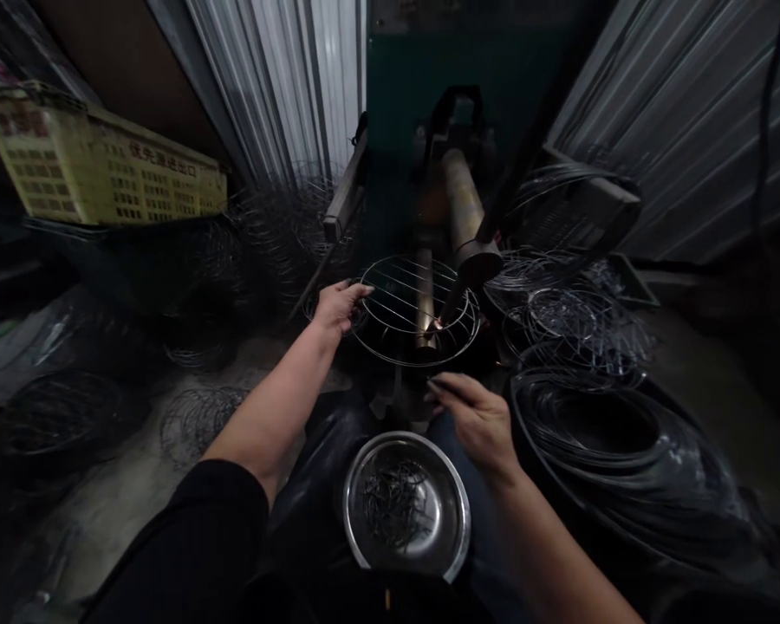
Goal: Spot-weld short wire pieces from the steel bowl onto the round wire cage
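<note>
Left hand (339, 305) reaches forward, fingers gripping the wire rack (416, 312) rim; right hand (477, 420) hovers low, fingers loosely open.

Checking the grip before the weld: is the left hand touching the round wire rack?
Touching. The head view shows the left hand with fingers curled over the left rim of the round wire rack.

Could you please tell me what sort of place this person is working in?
Most likely a small metal workshop making wire racks. A welding machine stands ahead with a round wire rack on it, held by the left hand. Wire rings lie piled around, and a steel bowl holds short wire pieces.
</note>
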`<state>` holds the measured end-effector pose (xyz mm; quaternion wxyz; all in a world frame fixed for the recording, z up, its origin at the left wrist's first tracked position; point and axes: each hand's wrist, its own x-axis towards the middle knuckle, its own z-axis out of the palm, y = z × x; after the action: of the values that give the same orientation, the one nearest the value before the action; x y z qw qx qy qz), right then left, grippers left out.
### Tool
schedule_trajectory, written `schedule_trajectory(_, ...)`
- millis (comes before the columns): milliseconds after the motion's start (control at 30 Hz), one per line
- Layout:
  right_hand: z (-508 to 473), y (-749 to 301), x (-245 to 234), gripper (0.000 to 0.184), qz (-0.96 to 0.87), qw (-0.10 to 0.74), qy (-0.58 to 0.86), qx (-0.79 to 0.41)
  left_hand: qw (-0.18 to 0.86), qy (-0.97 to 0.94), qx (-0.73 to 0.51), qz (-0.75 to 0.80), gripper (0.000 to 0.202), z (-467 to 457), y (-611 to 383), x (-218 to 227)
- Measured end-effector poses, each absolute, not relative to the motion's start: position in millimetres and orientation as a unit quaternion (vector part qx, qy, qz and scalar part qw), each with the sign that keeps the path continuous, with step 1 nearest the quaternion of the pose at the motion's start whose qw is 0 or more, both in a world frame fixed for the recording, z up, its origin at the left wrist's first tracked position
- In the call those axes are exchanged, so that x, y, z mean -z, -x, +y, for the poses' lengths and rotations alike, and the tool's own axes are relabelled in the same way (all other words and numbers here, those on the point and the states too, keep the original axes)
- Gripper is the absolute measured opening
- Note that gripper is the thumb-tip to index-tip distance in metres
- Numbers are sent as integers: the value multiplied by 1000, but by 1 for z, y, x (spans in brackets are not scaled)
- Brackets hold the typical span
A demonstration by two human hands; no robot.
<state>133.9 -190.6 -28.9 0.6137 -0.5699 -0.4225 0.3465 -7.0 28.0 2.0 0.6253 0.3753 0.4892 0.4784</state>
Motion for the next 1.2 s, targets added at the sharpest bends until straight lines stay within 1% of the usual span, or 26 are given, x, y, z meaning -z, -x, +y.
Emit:
schedule_trajectory(67, -176, -130, 21, 24, -415, 632, 570, -323, 620, -365, -499, 483, 28, 11, 10, 1)
schedule_trajectory(100, -169, -129, 19, 25, -417, 622, 583, -314, 620, -362, -507, 477, 29, 3, 10, 3)
schedule_trajectory(200, -154, -130, 18, 26, -434, 555, 652, -279, 612, -364, -530, 461, 35, -12, 10, 5)
schedule_trajectory(267, -150, -131, 18, 27, -433, 529, 684, -255, 603, -365, -543, 457, 38, -17, 8, 5)
schedule_trajectory(333, -150, -132, 19, 28, -407, 544, 693, -241, 598, -361, -550, 458, 36, -19, 5, 5)
schedule_trajectory(433, -154, -130, 20, 30, -357, 589, 683, -243, 600, -352, -554, 458, 33, -19, 1, 6)
schedule_trajectory(633, -154, -128, 19, 32, -279, 655, 650, -267, 611, -337, -550, 459, 35, -19, -3, 4)
schedule_trajectory(900, -144, -129, 18, 30, -285, 671, 630, -267, 620, -322, -555, 452, 44, -14, -4, 4)
schedule_trajectory(1067, -138, -132, 18, 28, -284, 674, 632, -258, 627, -320, -545, 455, 38, -7, -8, 5)
schedule_trajectory(1200, -133, -135, 14, 26, -283, 670, 635, -260, 633, -305, -544, 458, 39, -3, -12, 5)
